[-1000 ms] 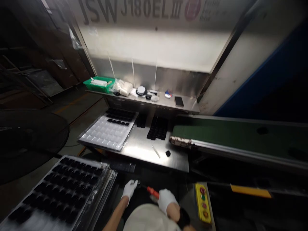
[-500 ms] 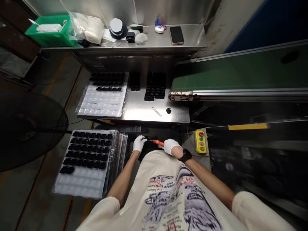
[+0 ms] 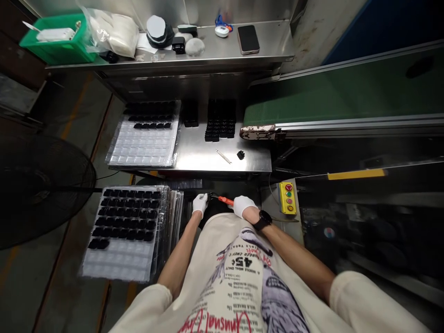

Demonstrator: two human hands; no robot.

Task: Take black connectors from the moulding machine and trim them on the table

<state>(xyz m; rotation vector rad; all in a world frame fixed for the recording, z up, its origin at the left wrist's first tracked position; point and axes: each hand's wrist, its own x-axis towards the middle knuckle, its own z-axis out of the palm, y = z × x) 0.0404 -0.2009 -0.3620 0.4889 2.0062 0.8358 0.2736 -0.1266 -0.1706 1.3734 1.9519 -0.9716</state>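
Observation:
Both hands wear white gloves and sit low, just below the steel table's (image 3: 194, 152) front edge. My right hand (image 3: 243, 206) grips an orange-handled tool (image 3: 224, 200) whose dark tip points left. My left hand (image 3: 200, 204) pinches a small dark part (image 3: 210, 196) at that tip. A black watch is on my right wrist. On the table lie a thin metal pin (image 3: 224, 157) and one loose black part (image 3: 239, 155).
A clear blister tray (image 3: 145, 138) partly filled with black parts lies on the table's left; stacked black parts (image 3: 220, 124) lie behind. Another filled tray stack (image 3: 125, 231) sits lower left beside a fan (image 3: 41, 189). A green conveyor (image 3: 340, 101), a yellow button box (image 3: 287, 198) and a shelf with a phone (image 3: 248, 39) are nearby.
The view has tilted down from the machine front to my lap and hands. Both hands stay together on the tool and the part, shifted slightly up in the picture.

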